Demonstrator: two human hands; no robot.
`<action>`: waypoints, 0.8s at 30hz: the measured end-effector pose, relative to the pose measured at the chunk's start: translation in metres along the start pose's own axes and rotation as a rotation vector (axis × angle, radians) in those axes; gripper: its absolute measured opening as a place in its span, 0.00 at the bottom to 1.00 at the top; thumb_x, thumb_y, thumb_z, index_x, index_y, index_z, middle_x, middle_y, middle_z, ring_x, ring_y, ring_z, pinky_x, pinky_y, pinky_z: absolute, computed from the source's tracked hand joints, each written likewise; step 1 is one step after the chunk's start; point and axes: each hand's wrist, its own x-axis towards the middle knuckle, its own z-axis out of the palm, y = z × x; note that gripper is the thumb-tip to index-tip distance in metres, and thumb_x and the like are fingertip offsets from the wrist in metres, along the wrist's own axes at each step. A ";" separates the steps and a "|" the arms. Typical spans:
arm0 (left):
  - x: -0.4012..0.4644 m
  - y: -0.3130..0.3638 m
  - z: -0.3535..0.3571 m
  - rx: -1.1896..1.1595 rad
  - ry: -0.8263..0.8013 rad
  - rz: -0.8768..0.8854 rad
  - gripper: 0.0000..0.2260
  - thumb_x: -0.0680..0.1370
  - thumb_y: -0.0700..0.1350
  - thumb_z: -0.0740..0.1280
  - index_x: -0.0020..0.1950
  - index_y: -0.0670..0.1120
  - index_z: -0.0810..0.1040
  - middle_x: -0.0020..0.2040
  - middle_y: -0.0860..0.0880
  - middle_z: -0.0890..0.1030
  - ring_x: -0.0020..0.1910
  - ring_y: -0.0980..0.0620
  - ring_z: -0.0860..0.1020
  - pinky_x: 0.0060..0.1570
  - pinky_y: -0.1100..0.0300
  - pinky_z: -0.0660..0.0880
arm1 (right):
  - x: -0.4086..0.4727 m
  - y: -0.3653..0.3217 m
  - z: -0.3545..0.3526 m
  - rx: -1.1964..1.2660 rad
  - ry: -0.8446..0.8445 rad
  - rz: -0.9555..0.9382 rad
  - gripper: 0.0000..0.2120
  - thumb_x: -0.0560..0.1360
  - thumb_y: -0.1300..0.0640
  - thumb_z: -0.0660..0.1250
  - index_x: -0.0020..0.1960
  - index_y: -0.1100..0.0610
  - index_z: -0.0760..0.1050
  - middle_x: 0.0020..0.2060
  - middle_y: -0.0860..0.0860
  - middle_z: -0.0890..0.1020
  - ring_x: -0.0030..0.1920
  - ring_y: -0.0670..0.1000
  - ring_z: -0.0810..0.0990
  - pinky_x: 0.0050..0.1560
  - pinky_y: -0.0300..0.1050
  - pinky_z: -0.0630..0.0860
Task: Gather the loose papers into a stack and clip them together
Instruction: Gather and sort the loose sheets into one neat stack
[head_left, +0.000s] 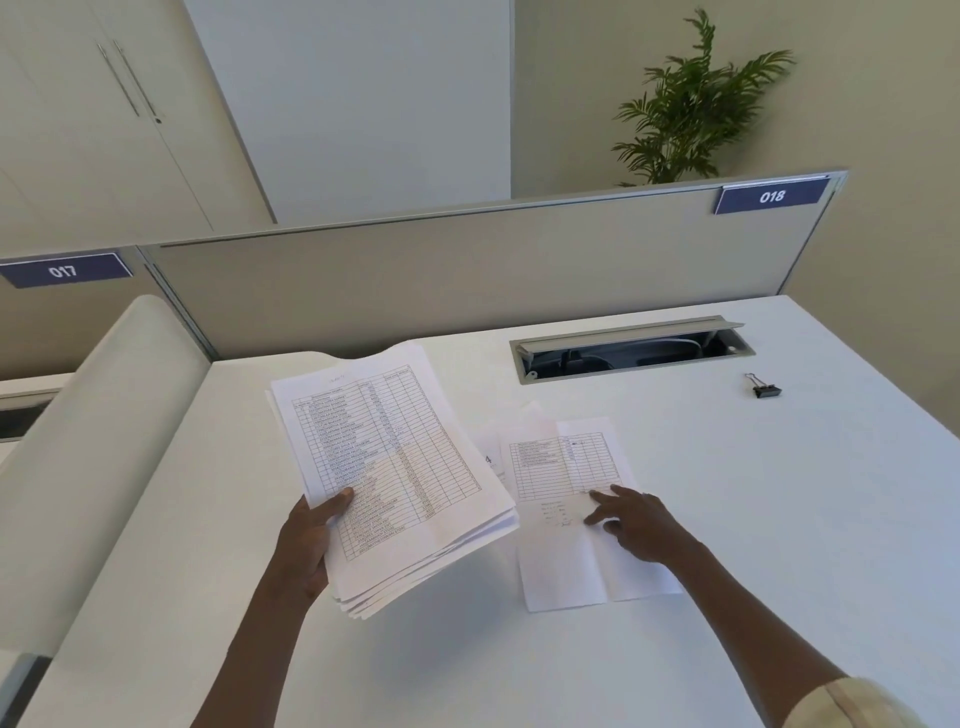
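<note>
My left hand (311, 535) grips a thick stack of printed table sheets (395, 467) by its near left edge, thumb on top, and holds it lifted above the white desk (779, 519). To its right a loose sheet (561, 561) with a printed table lies flat on the desk, over the edge of another sheet (485, 441). My right hand (634, 525) rests on the loose sheet with its fingers stretched out and pressing down. A black binder clip (764, 388) sits alone on the desk at the far right, away from both hands.
An open cable hatch (631, 351) is set into the desk behind the papers. A grey partition (467, 270) with labels 017 and 018 closes the far edge. A curved white divider (104, 441) borders the left side. A plant (696, 104) stands beyond the partition.
</note>
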 end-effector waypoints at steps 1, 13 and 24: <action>-0.002 -0.002 0.004 0.003 0.001 -0.004 0.16 0.79 0.36 0.64 0.67 0.43 0.77 0.62 0.41 0.81 0.61 0.38 0.80 0.62 0.42 0.74 | -0.001 0.004 -0.001 0.027 0.018 0.011 0.14 0.80 0.55 0.63 0.60 0.40 0.78 0.73 0.39 0.67 0.77 0.45 0.59 0.72 0.44 0.58; -0.007 -0.017 0.023 -0.002 0.033 -0.028 0.16 0.77 0.34 0.65 0.65 0.42 0.78 0.61 0.39 0.82 0.60 0.37 0.80 0.64 0.40 0.72 | -0.001 -0.010 0.003 0.113 0.272 0.622 0.41 0.62 0.36 0.77 0.62 0.60 0.65 0.58 0.59 0.72 0.60 0.61 0.71 0.57 0.54 0.73; -0.012 -0.022 0.048 0.032 0.040 -0.047 0.14 0.78 0.33 0.64 0.62 0.42 0.79 0.56 0.41 0.85 0.51 0.42 0.84 0.45 0.50 0.82 | 0.016 -0.002 -0.018 0.381 0.160 0.804 0.42 0.56 0.47 0.84 0.60 0.61 0.64 0.61 0.59 0.76 0.65 0.61 0.72 0.61 0.55 0.71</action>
